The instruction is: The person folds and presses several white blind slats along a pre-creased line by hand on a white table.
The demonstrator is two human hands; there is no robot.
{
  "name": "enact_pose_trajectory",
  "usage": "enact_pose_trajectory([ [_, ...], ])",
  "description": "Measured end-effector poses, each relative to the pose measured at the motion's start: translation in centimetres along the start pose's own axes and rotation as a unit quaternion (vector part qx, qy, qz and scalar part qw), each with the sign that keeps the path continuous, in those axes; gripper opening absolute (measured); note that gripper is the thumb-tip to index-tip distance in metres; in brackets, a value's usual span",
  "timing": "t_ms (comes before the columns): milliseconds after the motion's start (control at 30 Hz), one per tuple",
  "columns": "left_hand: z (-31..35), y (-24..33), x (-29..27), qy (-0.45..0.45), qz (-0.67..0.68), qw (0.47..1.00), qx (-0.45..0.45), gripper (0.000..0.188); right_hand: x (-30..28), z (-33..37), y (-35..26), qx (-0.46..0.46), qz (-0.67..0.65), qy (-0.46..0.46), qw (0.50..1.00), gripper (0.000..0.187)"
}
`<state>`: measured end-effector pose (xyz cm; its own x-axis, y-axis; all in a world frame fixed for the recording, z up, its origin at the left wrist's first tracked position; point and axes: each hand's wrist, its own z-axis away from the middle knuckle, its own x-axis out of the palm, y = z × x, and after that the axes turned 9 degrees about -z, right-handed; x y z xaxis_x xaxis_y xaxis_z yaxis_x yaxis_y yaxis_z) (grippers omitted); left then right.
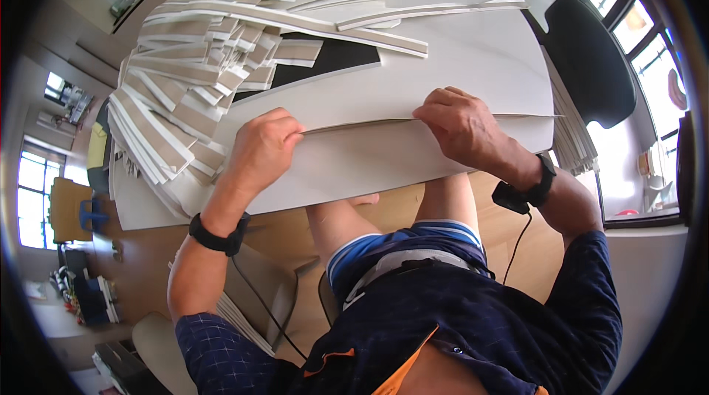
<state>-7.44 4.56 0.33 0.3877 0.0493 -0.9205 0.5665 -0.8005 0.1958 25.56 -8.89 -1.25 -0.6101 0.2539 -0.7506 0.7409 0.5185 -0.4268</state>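
A long, thin strip (pixel 358 125), seen nearly edge-on, stretches between my hands above the white table. My left hand (pixel 262 148) is closed in a pinch on its left end. Farther along, my right hand (pixel 461 125) pinches the same strip, and the strip runs on past that hand toward the table's right edge. Beyond my left hand lies a big heap of white and tan flat strips (pixel 196 55), many in folded bundles. Two longer strips (pixel 369 35) lie across the heap's right side.
The white table (pixel 480 55) has a rounded far right edge. A black flat panel (pixel 336 59) lies partly under the heap. A black chair (pixel 591 59) stands at the right, with stacked long strips (pixel 574 144) beside it. Cables (pixel 255 292) hang from my wristbands.
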Motion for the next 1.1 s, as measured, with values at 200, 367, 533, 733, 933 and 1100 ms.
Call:
enact_pose_trajectory([
  [200,1.1,0.2,0.4,0.002,-0.076,0.996,0.038,0.005,0.3,0.4,-0.3,-0.012,0.028,-0.013,0.999,0.015],
  [367,1.7,0.5,0.0,-0.008,-0.084,0.995,0.046,0.009,0.5,0.7,-0.7,-0.018,0.062,-0.021,0.998,0.02],
  [533,3.3,0.8,-0.1,-0.002,-0.05,0.998,0.026,0.018,0.5,1.7,-2.0,0.013,0.097,-0.041,0.994,0.024],
  [733,4.7,0.8,0.0,0.008,-0.054,0.998,0.036,0.029,0.9,1.0,-4.2,0.064,0.129,-0.109,0.984,0.056],
  [933,5.6,-0.1,-0.3,-0.023,-0.081,0.996,0.007,0.042,8.9,-5.1,-8.4,0.047,0.043,-0.259,0.964,0.086],
  [1100,4.9,-0.2,0.2,-0.021,-0.139,0.99,0.035,0.043,6.3,-0.9,-5.7,0.055,0.084,-0.214,0.972,0.085],
])
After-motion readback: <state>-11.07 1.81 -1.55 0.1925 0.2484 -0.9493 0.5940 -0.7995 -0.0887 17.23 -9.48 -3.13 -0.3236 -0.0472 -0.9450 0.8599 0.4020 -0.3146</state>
